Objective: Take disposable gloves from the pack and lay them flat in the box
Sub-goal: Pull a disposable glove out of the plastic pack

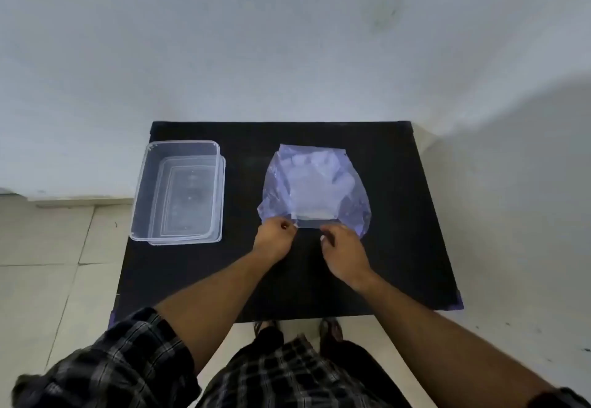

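A bluish see-through plastic pack point(315, 188) lies flat on the black table point(399, 231), right of centre, with a stack of clear disposable gloves point(315, 180) showing through it. My left hand point(275, 236) pinches the pack's near edge at its left corner. My right hand point(343, 252) pinches the same edge a little to the right. The clear plastic box point(179, 191) stands open on the table's left side, with nothing visible inside it.
The table stands against a pale wall point(287, 39). Tiled floor point(41, 263) lies to the left and right. The table's near edge is just in front of my feet point(331, 329).
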